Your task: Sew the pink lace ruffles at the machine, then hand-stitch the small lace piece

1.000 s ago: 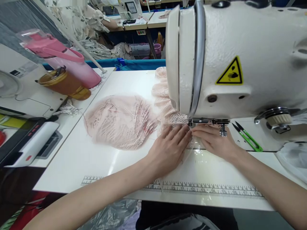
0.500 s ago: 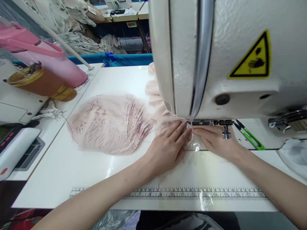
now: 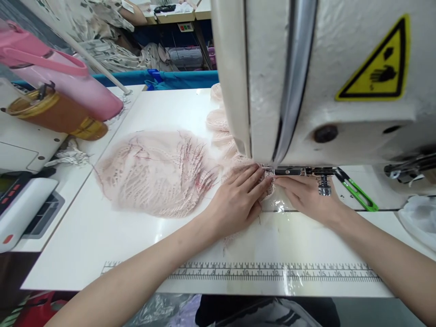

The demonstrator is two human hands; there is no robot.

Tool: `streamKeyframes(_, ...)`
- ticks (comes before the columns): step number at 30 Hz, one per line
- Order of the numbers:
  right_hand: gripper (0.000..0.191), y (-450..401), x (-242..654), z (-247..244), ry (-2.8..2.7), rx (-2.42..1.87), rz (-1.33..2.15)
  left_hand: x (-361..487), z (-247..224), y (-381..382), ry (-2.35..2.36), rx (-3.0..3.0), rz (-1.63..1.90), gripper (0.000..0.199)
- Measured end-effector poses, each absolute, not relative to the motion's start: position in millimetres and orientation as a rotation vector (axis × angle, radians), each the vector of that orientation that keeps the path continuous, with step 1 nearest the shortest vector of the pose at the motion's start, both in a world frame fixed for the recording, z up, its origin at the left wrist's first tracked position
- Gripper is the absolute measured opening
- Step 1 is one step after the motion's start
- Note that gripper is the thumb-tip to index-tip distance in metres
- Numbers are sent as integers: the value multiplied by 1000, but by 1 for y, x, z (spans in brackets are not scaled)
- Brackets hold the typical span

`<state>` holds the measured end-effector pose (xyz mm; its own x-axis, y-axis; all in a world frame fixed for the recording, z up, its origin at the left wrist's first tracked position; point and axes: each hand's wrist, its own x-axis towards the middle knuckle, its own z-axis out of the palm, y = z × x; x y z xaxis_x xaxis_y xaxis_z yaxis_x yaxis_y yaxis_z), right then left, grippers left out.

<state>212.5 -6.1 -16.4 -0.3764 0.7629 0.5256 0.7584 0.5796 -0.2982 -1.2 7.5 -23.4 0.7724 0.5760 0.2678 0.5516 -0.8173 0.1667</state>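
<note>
A pale pink lace fabric [image 3: 156, 177] lies on the white sewing table, with dark red thread ends on its gathered part. Its ruffled strip [image 3: 220, 121] runs beside the sewing machine [image 3: 265, 81] and in under the needle area. My left hand [image 3: 236, 195] lies flat on the lace just left of the presser foot, fingers stretched out. My right hand [image 3: 308, 195] is to the right of the foot, partly behind the machine's metal parts. Its fingers are extended, with the fingertips at the lace edge. The needle itself is hidden.
Green thread snips [image 3: 357, 190] lie right of my right hand. A printed ruler [image 3: 259, 272] runs along the table's front. At left are a pink bottle [image 3: 71, 81] and a brown cup [image 3: 57, 113]. A person's arm [image 3: 134, 14] shows at the back.
The view has shifted slightly, so the machine head looks larger and the table sits a little higher. Both hands keep nearly the same place beside the presser foot.
</note>
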Motion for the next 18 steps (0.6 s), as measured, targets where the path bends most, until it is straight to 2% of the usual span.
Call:
streamKeyframes(6,33,-10,211,-17,-2216,-1325,-53,-1,-22,7,922,2884,461,49)
streamKeyframes(18,25,-11,209,-15,-2192,-1311,-70,1,-22,8,948,2907,462,47)
